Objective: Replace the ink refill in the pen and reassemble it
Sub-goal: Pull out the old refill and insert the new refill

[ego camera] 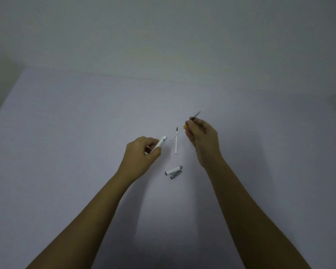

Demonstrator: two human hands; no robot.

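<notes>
My left hand (144,152) grips a white pen barrel (162,142), its open end pointing up and right. My right hand (200,136) pinches a thin ink refill (176,134) near its yellow band; the dark tip sticks out past my fingers at the upper right, and the white tail points down-left toward the barrel, a short gap away. A second white refill (176,145) with a black tip lies on the table below it. A white pen cap (173,170) with a metal clip lies nearer to me.
The parts rest on a pale table (85,133) that meets a plain wall at the back. The table's left edge runs diagonally at the far left.
</notes>
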